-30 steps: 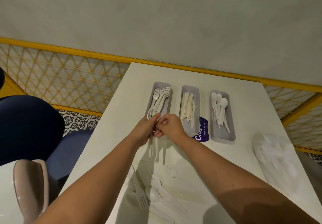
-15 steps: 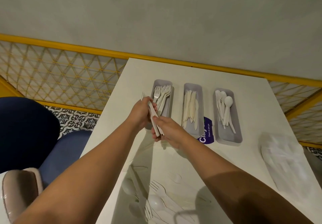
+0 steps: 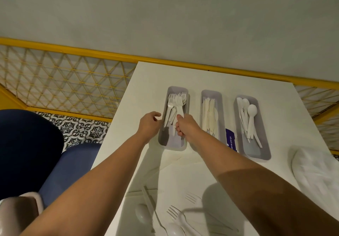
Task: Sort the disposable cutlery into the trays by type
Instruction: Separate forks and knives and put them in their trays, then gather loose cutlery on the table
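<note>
Both hands gripped the bundle half a second ago; now the right hand (image 3: 184, 125) alone has carried the forks (image 3: 178, 105) into the left tray (image 3: 173, 144), its fingers curled tight round their handles. The left hand (image 3: 149, 123) has let go and sits loosely curled and empty, just beside that tray's left wall. Nearest, loose cutlery (image 3: 176, 212) of thin, glossy white plastic lies scattered on the smooth white table (image 3: 211, 76). Farther off stand long grey trays with rounded corners: the middle tray (image 3: 211, 93) holds flat knives (image 3: 209, 112), the right tray (image 3: 256, 153) round-bowled spoons (image 3: 251, 110).
</note>
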`<state>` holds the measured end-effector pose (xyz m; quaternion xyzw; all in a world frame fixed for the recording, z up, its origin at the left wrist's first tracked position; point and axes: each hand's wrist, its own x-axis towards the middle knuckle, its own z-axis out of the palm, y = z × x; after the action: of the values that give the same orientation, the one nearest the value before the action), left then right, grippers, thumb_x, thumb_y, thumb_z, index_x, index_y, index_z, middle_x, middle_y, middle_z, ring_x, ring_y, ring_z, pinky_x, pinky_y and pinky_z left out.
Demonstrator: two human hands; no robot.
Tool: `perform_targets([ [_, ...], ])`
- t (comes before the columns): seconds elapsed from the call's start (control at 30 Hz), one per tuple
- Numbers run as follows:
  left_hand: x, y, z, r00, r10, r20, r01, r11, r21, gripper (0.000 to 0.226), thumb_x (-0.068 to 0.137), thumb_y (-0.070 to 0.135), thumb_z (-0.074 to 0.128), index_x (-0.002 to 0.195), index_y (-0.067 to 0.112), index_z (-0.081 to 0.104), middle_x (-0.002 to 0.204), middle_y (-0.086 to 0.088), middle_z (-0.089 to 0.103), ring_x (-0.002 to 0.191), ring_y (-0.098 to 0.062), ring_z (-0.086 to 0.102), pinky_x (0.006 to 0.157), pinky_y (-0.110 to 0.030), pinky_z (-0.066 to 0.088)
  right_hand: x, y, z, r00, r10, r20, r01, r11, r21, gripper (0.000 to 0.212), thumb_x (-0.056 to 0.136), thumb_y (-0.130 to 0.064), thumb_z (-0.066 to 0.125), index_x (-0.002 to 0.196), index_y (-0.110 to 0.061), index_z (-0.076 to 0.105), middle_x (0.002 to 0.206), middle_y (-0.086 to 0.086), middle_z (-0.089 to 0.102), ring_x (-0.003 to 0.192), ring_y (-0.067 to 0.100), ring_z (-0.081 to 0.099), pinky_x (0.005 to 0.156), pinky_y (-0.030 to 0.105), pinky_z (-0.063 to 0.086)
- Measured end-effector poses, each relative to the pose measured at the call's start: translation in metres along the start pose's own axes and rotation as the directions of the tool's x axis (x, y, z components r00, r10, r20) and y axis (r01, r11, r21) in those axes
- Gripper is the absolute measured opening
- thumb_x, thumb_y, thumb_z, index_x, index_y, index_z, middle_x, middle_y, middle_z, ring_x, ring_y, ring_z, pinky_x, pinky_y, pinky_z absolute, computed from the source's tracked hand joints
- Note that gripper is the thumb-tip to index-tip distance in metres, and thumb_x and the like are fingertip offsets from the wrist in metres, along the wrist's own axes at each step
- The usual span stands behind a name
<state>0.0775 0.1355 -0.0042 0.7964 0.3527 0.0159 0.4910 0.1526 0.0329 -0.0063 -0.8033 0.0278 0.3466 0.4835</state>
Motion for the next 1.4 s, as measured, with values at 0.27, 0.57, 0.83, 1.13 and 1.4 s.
perform_targets([
  [0.27,0.007,-0.013,-0.003,0.983,0.027,0.184,-0.046,0.994,0.101,0.054,0.088,0.000,0.056,0.138,0.018,0.045,0.096,-0.012,0.059,0.072,-0.022,0.054,0.057,-0.024,0.052,0.036,-0.016,0.024,0.993,-0.091,-0.069,0.081,0.987,-0.137,0.038,0.100,-0.018,0.035,0.136,-0.007,0.037,0.104,0.014,0.051,0.086,0.026,0.052,0.060,0.027,0.041],
  [0.57,0.009,-0.018,-0.004,0.980,0.054,0.190,-0.066,0.996,0.058,0.054,0.086,-0.006,0.052,0.134,0.018,0.049,0.069,-0.003,0.055,0.054,-0.017,0.053,0.045,-0.020,0.053,0.036,-0.018,0.036,0.979,-0.206,-0.010,0.171,0.839,-0.517,0.038,0.091,-0.016,0.047,0.128,-0.004,0.047,0.130,0.018,0.048,0.115,0.036,0.052,0.095,0.042,0.049],
  [0.83,0.002,-0.014,-0.002,0.994,0.091,0.057,-0.100,0.981,0.166,0.054,0.090,0.013,0.058,0.140,0.012,0.040,0.118,-0.018,0.057,0.103,-0.030,0.057,0.084,-0.028,0.043,0.009,-0.017,0.010,0.938,-0.331,0.106,0.342,0.823,-0.454,0.042,0.093,-0.009,0.048,0.134,-0.012,0.045,0.135,0.011,0.038,0.121,0.027,0.047,0.092,0.029,0.044],
  [1.13,-0.044,-0.037,-0.006,0.993,0.112,-0.046,-0.105,0.986,0.131,0.034,0.090,0.017,0.057,0.123,0.011,0.049,0.120,-0.012,0.047,0.092,-0.014,0.047,0.078,-0.023,0.037,-0.047,-0.011,-0.005,0.869,-0.392,0.301,0.492,0.751,-0.441,0.024,0.091,-0.005,0.050,0.111,-0.009,0.062,0.080,-0.008,0.048,0.073,0.013,0.049,0.052,0.009,0.038],
  [1.4,-0.089,-0.076,-0.029,0.997,0.035,0.070,-0.054,0.956,0.289,0.015,0.085,0.021,0.063,0.099,0.014,0.064,0.104,-0.006,0.059,0.090,-0.019,0.057,0.069,-0.024,0.043,-0.082,0.034,-0.007,0.813,-0.309,0.493,0.556,0.664,-0.500,0.025,0.085,-0.006,0.063,0.110,-0.006,0.065,0.089,0.002,0.052,0.064,0.004,0.044,0.057,0.007,0.035],
])
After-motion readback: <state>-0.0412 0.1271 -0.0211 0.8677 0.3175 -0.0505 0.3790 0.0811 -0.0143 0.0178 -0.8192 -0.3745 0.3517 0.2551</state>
